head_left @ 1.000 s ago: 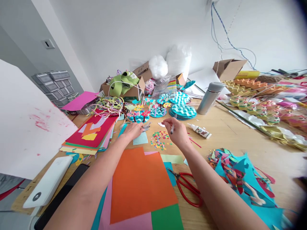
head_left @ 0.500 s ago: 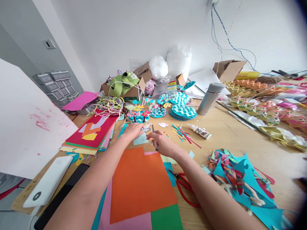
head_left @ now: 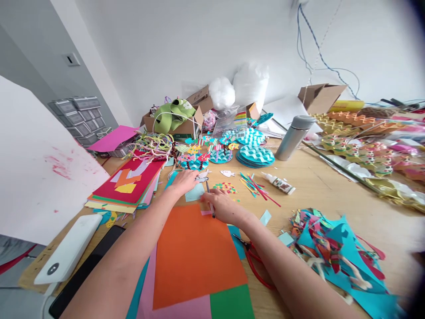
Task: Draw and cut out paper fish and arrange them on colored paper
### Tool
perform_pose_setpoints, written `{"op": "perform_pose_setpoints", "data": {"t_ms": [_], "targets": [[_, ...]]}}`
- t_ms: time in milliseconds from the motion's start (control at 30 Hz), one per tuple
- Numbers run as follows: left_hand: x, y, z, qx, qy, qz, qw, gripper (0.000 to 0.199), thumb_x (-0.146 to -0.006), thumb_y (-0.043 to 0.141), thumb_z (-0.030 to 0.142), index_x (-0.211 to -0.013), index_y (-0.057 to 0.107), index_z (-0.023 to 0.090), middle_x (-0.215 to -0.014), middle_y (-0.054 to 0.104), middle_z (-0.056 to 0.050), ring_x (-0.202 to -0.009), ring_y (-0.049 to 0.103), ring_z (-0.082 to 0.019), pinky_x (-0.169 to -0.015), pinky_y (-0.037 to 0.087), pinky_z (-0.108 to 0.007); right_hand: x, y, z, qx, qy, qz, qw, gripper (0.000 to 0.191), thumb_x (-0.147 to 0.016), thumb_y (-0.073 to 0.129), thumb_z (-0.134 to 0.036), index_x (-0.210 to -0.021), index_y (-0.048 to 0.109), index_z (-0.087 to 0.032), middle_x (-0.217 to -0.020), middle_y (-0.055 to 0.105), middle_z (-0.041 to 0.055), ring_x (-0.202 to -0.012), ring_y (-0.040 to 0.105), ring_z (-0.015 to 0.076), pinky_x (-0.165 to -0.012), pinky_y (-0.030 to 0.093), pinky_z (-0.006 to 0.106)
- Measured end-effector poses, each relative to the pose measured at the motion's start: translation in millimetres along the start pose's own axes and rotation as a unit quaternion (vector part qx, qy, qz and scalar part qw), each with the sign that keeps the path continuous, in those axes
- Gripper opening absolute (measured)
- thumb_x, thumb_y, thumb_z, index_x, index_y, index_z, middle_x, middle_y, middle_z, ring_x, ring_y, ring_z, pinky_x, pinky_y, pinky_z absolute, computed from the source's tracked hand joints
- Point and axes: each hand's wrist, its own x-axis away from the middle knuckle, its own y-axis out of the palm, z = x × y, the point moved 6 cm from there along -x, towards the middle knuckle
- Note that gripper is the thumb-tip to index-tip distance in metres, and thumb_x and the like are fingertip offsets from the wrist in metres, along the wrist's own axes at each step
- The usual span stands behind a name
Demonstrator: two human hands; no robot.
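My left hand [head_left: 185, 182] reaches forward over the table, its fingers pressed together at the edge of a small white paper cut-out [head_left: 201, 179] with a dark outline. A light blue paper square [head_left: 195, 192] lies just under that hand. In my right hand [head_left: 226, 207] is a slim grey pen [head_left: 208, 188], held upright at a slant. Below both hands a large orange sheet [head_left: 199, 257] covers pink, green and blue sheets. Red-handled scissors [head_left: 254, 261] lie partly beneath my right forearm. A white paper fish [head_left: 227, 173] rests beyond the pen.
Small colourful paper bits [head_left: 226, 188], paper strips [head_left: 254, 188] and a glue bottle [head_left: 279, 183] lie ahead. A steel flask [head_left: 295, 138] stands behind them. Paper scraps [head_left: 335, 252] are heaped at right. A red sheet [head_left: 133, 175] tops the left stack, near a black phone [head_left: 88, 270].
My right hand with the pen has drawn slightly back and to the left, uncovering the colourful paper bits. The left hand has stayed by the cut-out.
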Motion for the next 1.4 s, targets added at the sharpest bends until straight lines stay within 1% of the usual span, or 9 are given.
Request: {"op": "perform_pose_setpoints", "data": {"t_ms": [167,333,467,567,867,1000,1133,1267,1400], "targets": [[-1.1,1.7,-1.2,0.016,0.000,0.008,1.000,0.020,-0.085,0.060,0.025,-0.105,0.062,0.022,-0.107,0.069,-0.008,-0.104,0.062,-0.023,-0.086,0.045,-0.031,0.1,1.3,-1.2,0.021,0.012,-0.013,1.000,0.024,-0.085,0.058,-0.023,-0.108,0.060,-0.015,-0.098,0.063,0.0131,-0.107,0.051,0.0277,-0.090,0.035,0.038],[-3.0,2.7,-3.6,0.057,-0.006,0.017,0.998,0.016,-0.082,0.063,0.023,-0.098,0.063,0.022,-0.101,0.069,-0.006,-0.100,0.062,-0.023,-0.082,0.044,-0.029,0.6,-2.1,-2.0,-0.001,0.015,-0.005,1.000,0.021,-0.084,0.058,-0.020,-0.104,0.063,-0.017,-0.094,0.063,0.0112,-0.098,0.055,0.0245,-0.087,0.036,0.035],[-6.0,4.3,-10.5,0.116,-0.020,0.021,0.993,0.015,-0.077,0.069,0.023,-0.091,0.063,0.022,-0.091,0.069,-0.002,-0.088,0.063,-0.019,-0.074,0.044,-0.026,1.8,-12.6,1.4,-0.026,0.036,0.008,0.999,0.027,-0.086,0.049,-0.010,-0.106,0.065,-0.018,-0.094,0.065,0.0109,-0.099,0.057,0.0234,-0.083,0.037,0.032],[-8.9,7.7,-18.3,0.174,-0.036,0.019,0.984,0.018,-0.073,0.072,0.022,-0.089,0.063,0.022,-0.082,0.068,0.001,-0.079,0.063,-0.017,-0.068,0.044,-0.024,3.7,-24.2,5.6,-0.048,0.060,0.018,0.997,0.029,-0.087,0.047,-0.009,-0.108,0.066,-0.017,-0.098,0.065,0.0123,-0.098,0.058,0.0229,-0.080,0.039,0.030],[-13.4,11.3,-31.8,0.362,-0.081,-0.016,0.929,0.029,-0.061,0.081,0.028,-0.078,0.060,0.017,-0.060,0.062,0.003,-0.057,0.059,-0.014,-0.056,0.044,-0.024,9.0,-50.8,10.7,-0.063,0.117,0.028,0.991,0.029,-0.089,0.048,-0.011,-0.112,0.065,-0.016,-0.100,0.065,0.0136,-0.078,0.060,0.0174,-0.071,0.041,0.026],[-9.8,9.1,-33.3,0.431,-0.089,-0.027,0.898,0.034,-0.063,0.081,0.038,-0.078,0.060,0.016,-0.055,0.061,0.002,-0.051,0.056,-0.013,-0.050,0.041,-0.023,10.6,-55.1,14.7,-0.061,0.122,0.048,0.989,0.029,-0.087,0.050,-0.010,-0.110,0.066,-0.018,-0.100,0.066,0.0127,-0.080,0.061,0.0183,-0.071,0.042,0.026],[-1.7,1.4,-32.1,0.476,-0.088,0.004,0.875,0.036,-0.064,0.079,0.040,-0.082,0.061,0.014,-0.062,0.064,-0.001,-0.055,0.058,-0.013,-0.053,0.045,-0.024,10.7,-57.8,24.2,-0.096,0.116,0.099,0.984,0.025,-0.084,0.053,-0.010,-0.102,0.067,-0.019,-0.098,0.070,0.0102,-0.087,0.064,0.0199,-0.073,0.044,0.026],[14.5,-15.8,-19.8,0.493,-0.070,0.084,0.863,0.036,-0.065,0.078,0.036,-0.087,0.060,0.016,-0.078,0.066,-0.003,-0.071,0.062,-0.014,-0.066,0.050,-0.027,12.2,-65.7,38.6,-0.213,0.166,0.178,0.946,0.011,-0.086,0.054,-0.018,-0.091,0.064,-0.018,-0.090,0.073,0.0089,-0.081,0.067,0.0199,-0.068,0.047,0.027],[42.4,-34.7,2.9,0.475,-0.043,0.164,0.864,0.034,-0.066,0.078,0.033,-0.090,0.060,0.019,-0.083,0.065,-0.001,-0.077,0.062,-0.015,-0.072,0.050,-0.028,15.3,-69.7,45.8,-0.412,0.217,0.215,0.859,0.020,-0.087,0.056,-0.036,-0.088,0.061,-0.016,-0.082,0.074,0.0101,-0.077,0.069,0.0190,-0.069,0.051,0.029]]}}
